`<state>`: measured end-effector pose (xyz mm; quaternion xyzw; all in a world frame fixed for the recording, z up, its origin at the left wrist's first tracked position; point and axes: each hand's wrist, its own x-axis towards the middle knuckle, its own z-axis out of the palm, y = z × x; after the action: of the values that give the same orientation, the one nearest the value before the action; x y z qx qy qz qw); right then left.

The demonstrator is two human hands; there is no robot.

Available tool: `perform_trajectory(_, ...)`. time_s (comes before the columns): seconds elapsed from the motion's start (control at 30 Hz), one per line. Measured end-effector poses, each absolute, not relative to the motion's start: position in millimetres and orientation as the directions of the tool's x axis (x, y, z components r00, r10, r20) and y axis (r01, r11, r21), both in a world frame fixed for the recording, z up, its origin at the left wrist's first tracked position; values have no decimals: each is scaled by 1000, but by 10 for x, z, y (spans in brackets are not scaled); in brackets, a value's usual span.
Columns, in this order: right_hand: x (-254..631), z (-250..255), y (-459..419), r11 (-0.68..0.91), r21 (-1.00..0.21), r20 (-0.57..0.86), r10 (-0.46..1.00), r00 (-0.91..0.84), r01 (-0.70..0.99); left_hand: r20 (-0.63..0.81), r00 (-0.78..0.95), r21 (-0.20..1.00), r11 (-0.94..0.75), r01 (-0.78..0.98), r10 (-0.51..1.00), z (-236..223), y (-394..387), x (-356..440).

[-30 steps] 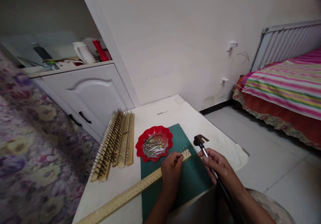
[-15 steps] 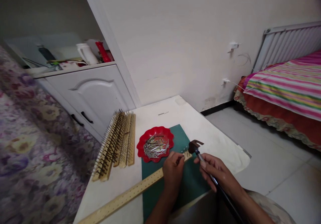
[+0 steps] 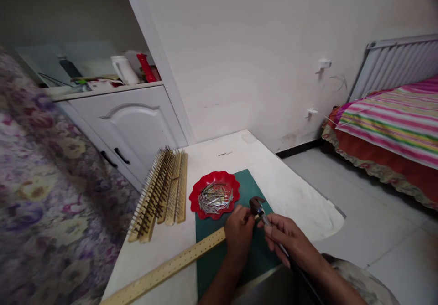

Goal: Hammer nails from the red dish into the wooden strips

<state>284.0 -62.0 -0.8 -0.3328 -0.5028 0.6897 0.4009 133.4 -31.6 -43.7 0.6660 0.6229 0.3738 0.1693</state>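
Observation:
A long wooden strip [image 3: 171, 268] with a row of small holes lies slantwise across a green mat [image 3: 251, 252] on a white table. My left hand [image 3: 239, 232] is pinched at the strip's far end, its fingers closed on something too small to make out. My right hand [image 3: 289, 243] grips a small hammer [image 3: 257, 204] by its thin handle, and the dark head is down beside my left fingertips at the strip's end. A red scalloped dish [image 3: 215, 196] heaped with metal nails sits just beyond my left hand.
Several wooden strips bristling with nails [image 3: 160, 193] lie stacked at the table's left. A white cabinet [image 3: 133, 127] stands behind it, a flowered fabric [image 3: 41, 182] at far left, a bed with a striped cover [image 3: 393, 122] at right. A loose nail [image 3: 225, 153] lies farther back.
The hammer head has come down and leftward from above the strip's end to right beside my left fingertips. My left hand has stayed pinched at the strip's end.

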Motion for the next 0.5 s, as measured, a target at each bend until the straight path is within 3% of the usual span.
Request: perform_trajectory(0.5,2874,25,-645,-123,-970,-24,907,-421,-211,295,-44,753,-203,626,955,-395,-344,1321)
